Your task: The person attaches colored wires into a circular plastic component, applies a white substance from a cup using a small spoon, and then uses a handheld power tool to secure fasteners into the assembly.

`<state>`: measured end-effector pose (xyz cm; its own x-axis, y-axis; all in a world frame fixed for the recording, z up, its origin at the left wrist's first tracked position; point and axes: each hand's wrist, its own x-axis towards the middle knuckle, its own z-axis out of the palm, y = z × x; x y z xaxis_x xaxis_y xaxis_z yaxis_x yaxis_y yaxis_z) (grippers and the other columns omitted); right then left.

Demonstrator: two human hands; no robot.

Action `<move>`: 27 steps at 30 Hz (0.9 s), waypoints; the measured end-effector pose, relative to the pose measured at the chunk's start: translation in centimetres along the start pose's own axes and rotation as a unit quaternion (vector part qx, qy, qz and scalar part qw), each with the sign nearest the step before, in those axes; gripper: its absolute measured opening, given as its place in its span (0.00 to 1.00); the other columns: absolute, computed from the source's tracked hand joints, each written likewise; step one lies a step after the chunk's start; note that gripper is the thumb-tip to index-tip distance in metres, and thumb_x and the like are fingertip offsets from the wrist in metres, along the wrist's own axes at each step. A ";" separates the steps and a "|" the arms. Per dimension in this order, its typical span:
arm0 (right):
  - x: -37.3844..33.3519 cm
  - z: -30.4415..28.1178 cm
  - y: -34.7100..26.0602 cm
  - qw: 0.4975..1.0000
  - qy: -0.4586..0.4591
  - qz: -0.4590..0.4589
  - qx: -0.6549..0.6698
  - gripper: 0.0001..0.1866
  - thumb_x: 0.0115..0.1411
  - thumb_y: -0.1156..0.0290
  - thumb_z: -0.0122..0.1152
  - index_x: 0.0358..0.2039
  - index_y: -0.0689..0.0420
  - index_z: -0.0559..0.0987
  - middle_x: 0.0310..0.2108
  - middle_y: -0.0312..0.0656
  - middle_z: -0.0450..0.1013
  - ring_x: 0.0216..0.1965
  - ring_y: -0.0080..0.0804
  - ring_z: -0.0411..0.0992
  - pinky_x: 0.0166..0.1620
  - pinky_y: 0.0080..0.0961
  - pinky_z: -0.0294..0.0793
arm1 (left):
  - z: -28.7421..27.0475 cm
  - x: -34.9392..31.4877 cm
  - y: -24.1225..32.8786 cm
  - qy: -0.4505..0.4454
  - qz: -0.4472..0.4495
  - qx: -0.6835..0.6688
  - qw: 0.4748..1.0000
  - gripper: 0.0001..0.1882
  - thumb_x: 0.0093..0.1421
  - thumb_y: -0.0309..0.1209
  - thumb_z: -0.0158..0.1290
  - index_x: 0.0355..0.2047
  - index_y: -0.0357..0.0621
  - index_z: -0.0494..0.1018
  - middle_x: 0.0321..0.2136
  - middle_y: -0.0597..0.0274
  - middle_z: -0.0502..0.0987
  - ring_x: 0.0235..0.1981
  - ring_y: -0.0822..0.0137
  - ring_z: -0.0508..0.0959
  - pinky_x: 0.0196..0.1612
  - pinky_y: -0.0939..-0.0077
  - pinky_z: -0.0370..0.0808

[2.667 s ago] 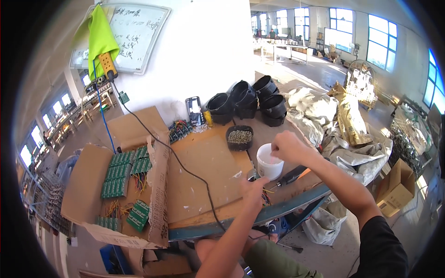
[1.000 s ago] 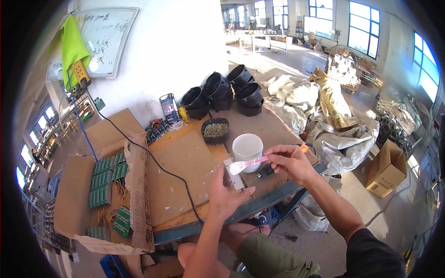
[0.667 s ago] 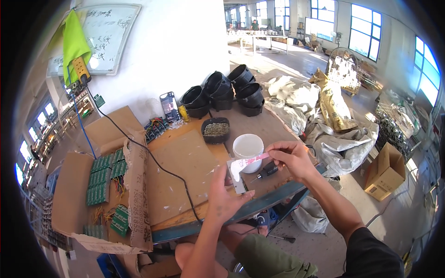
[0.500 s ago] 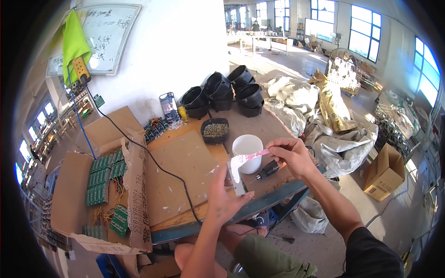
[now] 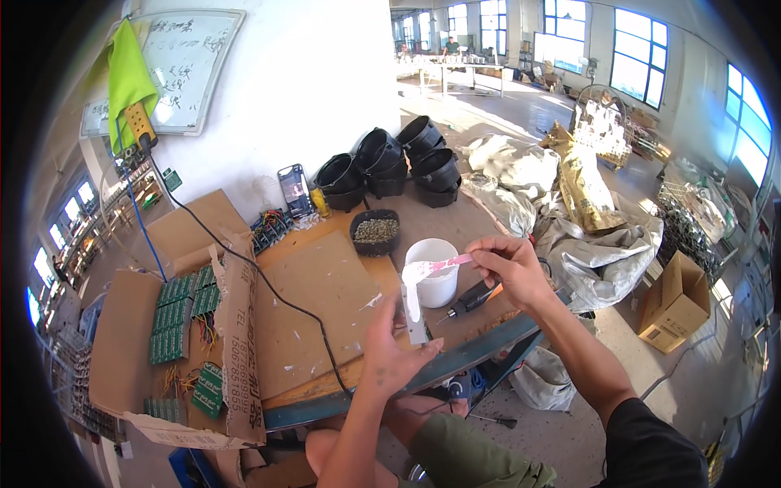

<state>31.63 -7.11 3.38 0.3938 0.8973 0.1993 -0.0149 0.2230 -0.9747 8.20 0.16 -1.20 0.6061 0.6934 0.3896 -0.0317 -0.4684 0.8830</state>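
Observation:
My right hand [image 5: 506,267] pinches a thin pink stick [image 5: 443,263] whose tip carries white paste [image 5: 411,281]. The paste hangs just above a small pale rectangular piece [image 5: 416,324], which my left hand [image 5: 392,348] holds upright at the table's front edge. A white cup [image 5: 438,272] stands right behind the stick. A black bowl of small pellets [image 5: 376,231] sits a little farther back.
A black tool with an orange end [image 5: 472,299] lies right of the cup. A brown board [image 5: 313,313] with a black cable across it covers the table's middle. A cardboard box of green circuit boards [image 5: 175,325] stands left. Stacked black pots [image 5: 399,159] and sacks [image 5: 586,220] lie behind and right.
My right hand rose from the white cup with the paste-tipped stick and brought it left over the piece. My left hand lifted that piece up toward the stick.

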 end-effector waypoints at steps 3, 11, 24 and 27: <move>-0.5 0.4 0.0 1.000 0.002 0.016 0.014 0.08 0.61 0.76 0.61 0.39 0.65 0.82 0.28 0.36 0.77 0.25 0.17 0.70 0.27 0.15 0.69 | 0.3 0.1 0.0 -0.003 -0.013 -0.105 0.994 0.41 0.43 0.22 0.70 0.57 0.32 0.64 0.47 0.58 0.74 0.49 0.69 0.73 0.54 0.69 0.72; -1.0 0.3 0.8 0.998 0.020 0.044 0.039 0.09 0.61 0.75 0.61 0.39 0.65 0.82 0.28 0.37 0.77 0.25 0.16 0.69 0.27 0.14 0.67 | 0.1 -0.1 0.9 -0.036 -0.031 -0.175 0.983 0.40 0.44 0.18 0.69 0.58 0.35 0.63 0.48 0.59 0.72 0.50 0.68 0.72 0.57 0.70 0.69; -0.9 -0.3 0.7 0.996 0.018 0.071 0.048 0.09 0.60 0.75 0.61 0.38 0.66 0.83 0.27 0.34 0.76 0.24 0.15 0.68 0.26 0.12 0.65 | -0.1 -0.2 0.6 -0.072 -0.047 -0.195 0.977 0.48 0.42 0.20 0.71 0.64 0.31 0.59 0.51 0.60 0.71 0.53 0.68 0.70 0.60 0.71 0.66; -0.9 -0.8 0.5 0.997 0.022 0.055 0.048 0.09 0.60 0.75 0.61 0.38 0.65 0.82 0.27 0.35 0.76 0.24 0.15 0.68 0.26 0.12 0.64 | 0.1 -0.1 0.8 -0.064 -0.004 -0.162 0.985 0.47 0.43 0.20 0.71 0.63 0.33 0.60 0.51 0.60 0.71 0.53 0.68 0.70 0.58 0.71 0.68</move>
<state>32.05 -8.08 2.58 0.4247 0.9014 0.0844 -0.1480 0.1611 -0.9758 8.19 -0.37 -0.56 0.7025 0.6115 0.3641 -0.2656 -0.2494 0.9313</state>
